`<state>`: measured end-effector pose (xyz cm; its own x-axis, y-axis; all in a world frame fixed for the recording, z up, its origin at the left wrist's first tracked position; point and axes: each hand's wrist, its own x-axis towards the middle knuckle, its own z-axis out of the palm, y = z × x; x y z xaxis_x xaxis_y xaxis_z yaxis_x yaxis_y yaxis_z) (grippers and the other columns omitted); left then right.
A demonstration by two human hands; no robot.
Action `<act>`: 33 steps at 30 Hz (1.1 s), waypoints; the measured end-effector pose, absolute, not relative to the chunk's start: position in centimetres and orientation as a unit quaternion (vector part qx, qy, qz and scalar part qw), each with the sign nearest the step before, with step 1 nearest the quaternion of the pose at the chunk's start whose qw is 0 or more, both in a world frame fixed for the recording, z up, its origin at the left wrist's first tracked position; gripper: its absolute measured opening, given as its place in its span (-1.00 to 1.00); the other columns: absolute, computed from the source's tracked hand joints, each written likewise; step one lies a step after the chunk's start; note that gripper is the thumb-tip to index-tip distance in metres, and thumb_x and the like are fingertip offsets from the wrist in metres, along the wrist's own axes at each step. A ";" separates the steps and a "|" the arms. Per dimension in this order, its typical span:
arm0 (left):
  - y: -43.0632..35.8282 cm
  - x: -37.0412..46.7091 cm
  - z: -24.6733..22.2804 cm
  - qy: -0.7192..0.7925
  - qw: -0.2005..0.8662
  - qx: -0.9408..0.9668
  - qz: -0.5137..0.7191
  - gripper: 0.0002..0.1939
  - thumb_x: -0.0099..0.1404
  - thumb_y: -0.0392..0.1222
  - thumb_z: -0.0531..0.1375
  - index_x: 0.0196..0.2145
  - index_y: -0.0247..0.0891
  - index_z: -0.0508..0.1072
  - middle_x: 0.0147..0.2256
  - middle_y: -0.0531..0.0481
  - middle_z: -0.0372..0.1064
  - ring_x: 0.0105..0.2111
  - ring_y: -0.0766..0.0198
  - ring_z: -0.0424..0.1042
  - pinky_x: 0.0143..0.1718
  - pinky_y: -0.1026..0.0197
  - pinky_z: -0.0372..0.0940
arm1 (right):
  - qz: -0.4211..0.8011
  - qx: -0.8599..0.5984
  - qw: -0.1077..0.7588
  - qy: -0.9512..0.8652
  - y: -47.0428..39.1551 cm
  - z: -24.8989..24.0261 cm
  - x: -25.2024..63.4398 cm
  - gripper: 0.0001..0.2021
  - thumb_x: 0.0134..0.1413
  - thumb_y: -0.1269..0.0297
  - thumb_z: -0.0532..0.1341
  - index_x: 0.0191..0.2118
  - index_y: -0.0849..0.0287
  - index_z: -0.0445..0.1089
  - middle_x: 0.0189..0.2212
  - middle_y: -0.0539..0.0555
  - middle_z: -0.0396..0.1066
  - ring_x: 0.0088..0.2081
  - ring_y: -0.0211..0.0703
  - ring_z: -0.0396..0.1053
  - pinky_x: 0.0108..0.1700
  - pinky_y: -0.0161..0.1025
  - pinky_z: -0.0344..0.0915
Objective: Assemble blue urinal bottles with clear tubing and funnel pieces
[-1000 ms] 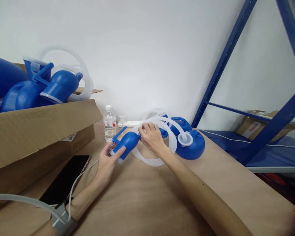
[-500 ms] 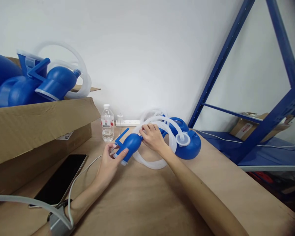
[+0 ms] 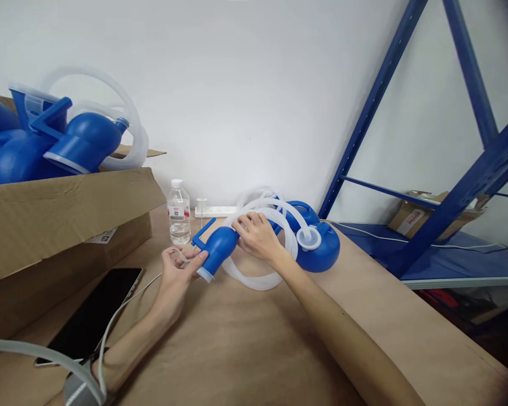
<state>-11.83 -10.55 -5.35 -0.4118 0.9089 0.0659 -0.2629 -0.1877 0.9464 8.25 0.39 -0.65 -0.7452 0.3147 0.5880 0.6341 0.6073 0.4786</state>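
The blue piece (image 3: 220, 245) was near the middle of the frame, a bit low, tipped so its wide end pointed down and left. The left hand (image 3: 175, 276) was partly closed, its thumb pressed on the wide end near the handle (image 3: 204, 230). Some of its fingers were hidden. The right hand (image 3: 257, 235) had its fingers curled in around the narrow end. I could not tell if the clear hose (image 3: 258, 283) was joined on there, because the fingers covered that spot.

The hose lay in loops on the table (image 3: 245, 349), just behind and under the right hand. A blue jug (image 3: 322, 256) sat to the right of the loops.

To do this well, I think the left hand needed to keep the wide end still, the right needed to work straight along the narrow end, and the loops needed to stay loose so nothing pulled or bent.
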 end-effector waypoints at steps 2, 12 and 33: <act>-10.7 -11.9 -5.3 0.477 0.432 0.335 0.688 -0.22 -0.02 0.04 0.51 0.00 -0.07 0.13 -0.17 0.06 0.43 -0.29 0.26 0.52 -0.31 0.20 0.44 | -0.348 -0.235 0.251 -0.872 -0.1 -0.6 8.0 -0.70 0.33 0.22 0.16 0.08 0.19 0.40 0.06 0.28 0.39 0.08 0.16 0.22 0.06 0.02 0.15; -11.1 -10.9 -5.6 0.445 0.433 0.474 0.624 0.12 -0.02 -0.03 0.50 0.36 0.04 -0.02 0.03 -0.11 0.40 -0.15 0.13 0.57 -0.11 0.06 0.50 | -0.379 -0.127 0.213 -0.892 -1.4 -0.6 6.6 -0.59 0.39 0.39 0.07 0.26 -0.04 0.29 0.17 0.20 0.37 0.20 0.10 0.24 0.05 0.04 0.28; -10.8 -11.6 -6.8 0.601 -0.050 0.599 0.527 -0.20 0.20 0.09 0.29 0.30 -0.23 0.16 0.25 -0.31 0.05 0.30 -0.24 0.10 0.25 -0.32 0.13 | -0.220 -0.250 0.194 -0.923 -0.6 0.4 8.5 -0.46 0.25 0.40 0.16 0.33 0.05 0.23 0.16 0.24 0.29 0.17 0.15 0.17 -0.04 -0.02 0.39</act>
<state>-11.56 -10.80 -6.83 -0.2777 0.6667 0.6916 0.7731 -0.2723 0.5729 8.47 -0.65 0.36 -0.8000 0.3762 0.4674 0.5464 0.7785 0.3088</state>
